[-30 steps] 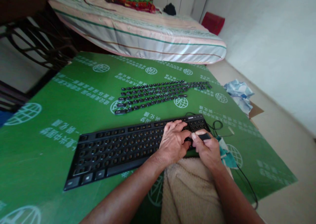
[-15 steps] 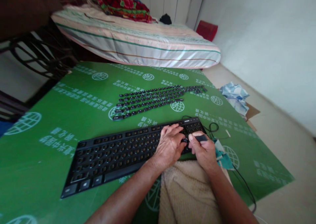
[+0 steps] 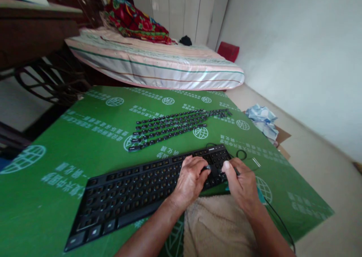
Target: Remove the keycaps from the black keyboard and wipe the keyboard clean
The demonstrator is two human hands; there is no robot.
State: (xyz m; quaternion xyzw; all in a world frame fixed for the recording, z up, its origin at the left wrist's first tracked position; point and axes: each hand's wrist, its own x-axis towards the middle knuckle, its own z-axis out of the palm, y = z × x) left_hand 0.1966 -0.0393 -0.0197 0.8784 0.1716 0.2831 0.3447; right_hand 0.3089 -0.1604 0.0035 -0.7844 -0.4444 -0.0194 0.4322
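A black keyboard (image 3: 132, 191) lies on the green table, most of its key positions bare; a few keycaps (image 3: 94, 232) sit in its bottom left row. My left hand (image 3: 192, 176) rests over the right part of the keyboard, thumb and forefinger pinching a small black keycap (image 3: 207, 167). To its right, my right hand (image 3: 241, 181) is closed around a small black tool (image 3: 236, 171), mostly hidden by the fingers, beside the number pad. Beyond the keyboard, loose keycaps (image 3: 169, 128) lie in several slanting rows.
A tan towel (image 3: 217, 223) hangs below my hands. Teal cloth (image 3: 260, 195), thin white sticks (image 3: 256, 162) and a black cable (image 3: 279, 217) lie on the right. A striped bed (image 3: 158, 70) stands behind the green table (image 3: 85, 143); crumpled blue-white material (image 3: 261, 117) is beside it.
My hands have drawn slightly apart. The left now pinches a keycap, and the right has turned its black tool so less of it shows. The view has tilted up a little.
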